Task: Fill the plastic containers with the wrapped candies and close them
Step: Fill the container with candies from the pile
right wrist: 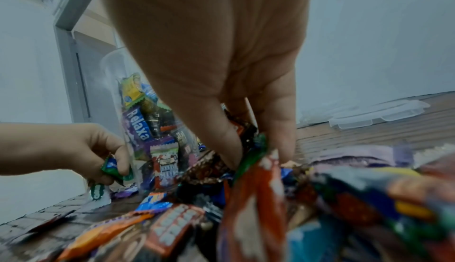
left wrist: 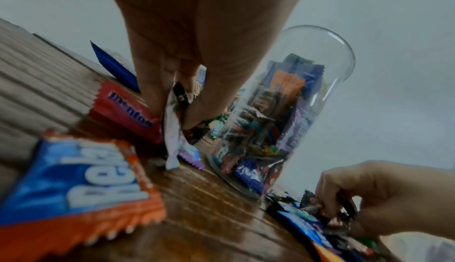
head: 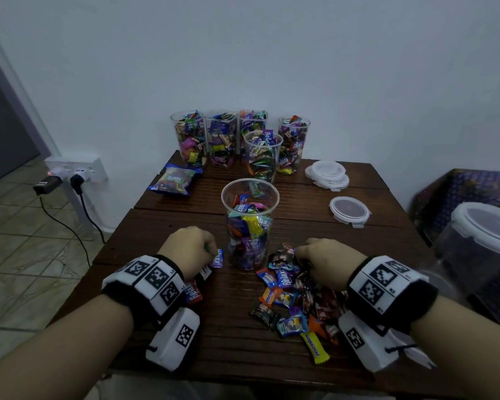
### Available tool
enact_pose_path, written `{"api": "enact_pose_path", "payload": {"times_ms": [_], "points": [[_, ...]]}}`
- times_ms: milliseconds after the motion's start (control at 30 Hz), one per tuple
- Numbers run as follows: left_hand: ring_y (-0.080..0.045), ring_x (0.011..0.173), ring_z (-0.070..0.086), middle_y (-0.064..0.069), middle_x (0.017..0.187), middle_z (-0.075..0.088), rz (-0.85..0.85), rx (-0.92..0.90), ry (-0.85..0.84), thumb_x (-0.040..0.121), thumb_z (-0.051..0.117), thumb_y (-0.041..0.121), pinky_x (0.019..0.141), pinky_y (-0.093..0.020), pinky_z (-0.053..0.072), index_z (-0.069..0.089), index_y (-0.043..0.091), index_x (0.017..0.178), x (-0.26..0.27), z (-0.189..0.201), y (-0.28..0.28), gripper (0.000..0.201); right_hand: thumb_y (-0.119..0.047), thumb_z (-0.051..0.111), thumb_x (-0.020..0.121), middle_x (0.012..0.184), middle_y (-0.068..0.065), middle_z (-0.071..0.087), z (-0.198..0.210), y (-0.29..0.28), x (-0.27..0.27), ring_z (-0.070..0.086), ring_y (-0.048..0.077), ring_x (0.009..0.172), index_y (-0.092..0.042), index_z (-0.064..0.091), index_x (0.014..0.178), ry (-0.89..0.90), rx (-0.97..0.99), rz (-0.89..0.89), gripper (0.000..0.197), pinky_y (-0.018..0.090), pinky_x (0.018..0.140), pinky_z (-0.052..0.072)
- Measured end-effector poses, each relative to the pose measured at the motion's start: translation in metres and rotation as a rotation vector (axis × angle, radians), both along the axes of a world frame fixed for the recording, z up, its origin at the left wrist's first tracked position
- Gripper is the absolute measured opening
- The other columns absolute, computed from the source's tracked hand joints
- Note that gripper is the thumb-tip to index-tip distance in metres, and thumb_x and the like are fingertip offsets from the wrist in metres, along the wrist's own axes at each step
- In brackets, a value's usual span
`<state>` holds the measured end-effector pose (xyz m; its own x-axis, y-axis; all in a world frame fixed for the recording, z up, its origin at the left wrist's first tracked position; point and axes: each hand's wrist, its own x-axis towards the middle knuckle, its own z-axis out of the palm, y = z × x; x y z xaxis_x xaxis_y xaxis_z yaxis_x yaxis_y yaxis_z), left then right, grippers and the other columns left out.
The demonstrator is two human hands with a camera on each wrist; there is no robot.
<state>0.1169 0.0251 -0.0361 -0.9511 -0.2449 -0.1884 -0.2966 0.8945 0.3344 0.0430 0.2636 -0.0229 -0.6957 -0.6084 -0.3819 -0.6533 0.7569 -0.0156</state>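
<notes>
Dark slatted worktop: my left hand and right hand each pinch candies beside the jar. Light, crinkly, slippery wrappers; I would grip mid-body.

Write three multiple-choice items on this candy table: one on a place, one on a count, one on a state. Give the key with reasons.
1. Where does the loose candy pile lie?
A. left of the near container
B. right of and nearer than the near container
C. by the back wall

2. How many containers stand open on the table?
A. three
B. four
C. six

3. What is the left hand doing?
A. pinching wrapped candies
B. resting flat and empty
C. pressing on a lid

Key: B, the pile spreads under the right hand, right of the near container. C, five at the back plus the near one. A, the left wrist view shows fingertips gripping wrappers.
</notes>
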Motion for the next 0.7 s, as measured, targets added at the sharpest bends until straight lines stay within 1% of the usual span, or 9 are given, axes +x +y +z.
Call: {"api": "enact_pose_path", "payload": {"times_ms": [100,167,200,267,367,500,567,633,700], "points": [[-0.01,0.08,0.056,0.013,0.081,0.055,0.046,0.103,0.058,0.085,0.061,0.007,0.069,-0.023,0.043,0.066,0.026,0.079,0.002,0.004,-0.003,0.021,-0.003,0.044,0.09,0.112,0.005,0.05,0.001,0.0,0.0,0.053,0.026,0.109,-0.018,0.058,0.11,0.002,-0.037,-0.006,0.029,0.029,0.08,0.041],[-0.007,0.075,0.056,0.013,0.081,0.055,0.077,0.157,0.113,0.083,0.062,0.004,0.069,-0.024,0.044,0.066,0.027,0.076,0.002,0.009,-0.006,0.024,-0.001,0.045,0.087,0.106,0.003,0.05,0.003,0.001,0.0,0.053,0.025,0.105,-0.021,0.054,0.093,0.001,-0.083,-0.023,0.022,0.028,0.078,0.04],[-0.005,0.074,0.054,0.013,0.083,0.054,0.087,0.165,0.147,0.083,0.062,0.004,0.069,-0.023,0.043,0.067,0.026,0.078,0.003,0.011,-0.007,0.023,-0.001,0.046,0.086,0.105,0.003,0.05,0.004,0.002,-0.001,0.053,0.025,0.104,-0.022,0.051,0.089,-0.002,-0.108,-0.033,0.022,0.028,0.079,0.041],[-0.002,0.072,0.049,0.013,0.082,0.052,0.106,0.183,0.217,0.084,0.062,0.006,0.069,-0.021,0.039,0.068,0.024,0.083,0.005,0.017,-0.01,0.019,0.0,0.047,0.085,0.104,0.003,0.051,0.007,0.004,-0.003,0.054,0.025,0.103,-0.021,0.049,0.086,0.001,-0.152,-0.052,0.021,0.029,0.083,0.043],[-0.004,0.075,0.048,0.011,0.084,0.052,0.118,0.216,0.295,0.084,0.064,0.008,0.062,-0.021,0.037,0.066,0.026,0.08,0.007,0.025,-0.014,0.018,-0.003,0.051,0.085,0.102,0.002,0.051,0.015,0.006,-0.005,0.053,0.024,0.103,-0.022,0.049,0.085,0.019,-0.201,-0.053,0.019,0.027,0.082,0.042],[-0.012,0.089,0.051,0.005,0.096,0.057,0.122,0.241,0.376,0.082,0.065,0.008,0.074,-0.025,0.035,0.068,0.027,0.081,0.009,0.033,-0.016,0.019,-0.001,0.052,0.084,0.106,0.003,0.057,0.028,0.007,-0.007,0.054,0.02,0.098,-0.022,0.051,0.083,0.024,-0.289,-0.072,0.021,0.029,0.083,0.045],[-0.013,0.092,0.053,0.006,0.095,0.06,0.121,0.277,0.43,0.08,0.065,0.008,0.076,-0.026,0.037,0.067,0.031,0.077,0.01,0.036,-0.017,0.024,0.0,0.054,0.082,0.097,0.0,0.056,0.035,0.008,-0.009,0.053,0.018,0.092,-0.024,0.051,0.078,0.024,-0.349,-0.092,0.024,0.026,0.077,0.044],[-0.013,0.092,0.056,0.011,0.09,0.063,0.119,0.333,0.494,0.08,0.066,0.006,0.079,-0.027,0.041,0.064,0.036,0.072,0.009,0.04,-0.018,0.03,0.001,0.055,0.081,0.084,-0.005,0.053,0.049,0.008,-0.011,0.051,0.016,0.084,-0.021,0.054,0.077,0.043,-0.427,-0.109,0.023,0.023,0.069,0.039],[-0.014,0.089,0.058,0.013,0.086,0.063,0.137,0.39,0.564,0.079,0.068,0.006,0.08,-0.029,0.044,0.063,0.038,0.069,0.007,0.045,-0.02,0.034,0.002,0.057,0.08,0.076,-0.007,0.054,0.069,0.008,-0.014,0.05,0.013,0.076,-0.019,0.057,0.078,0.078,-0.547,-0.132,0.022,0.014,0.061,0.037]]}}
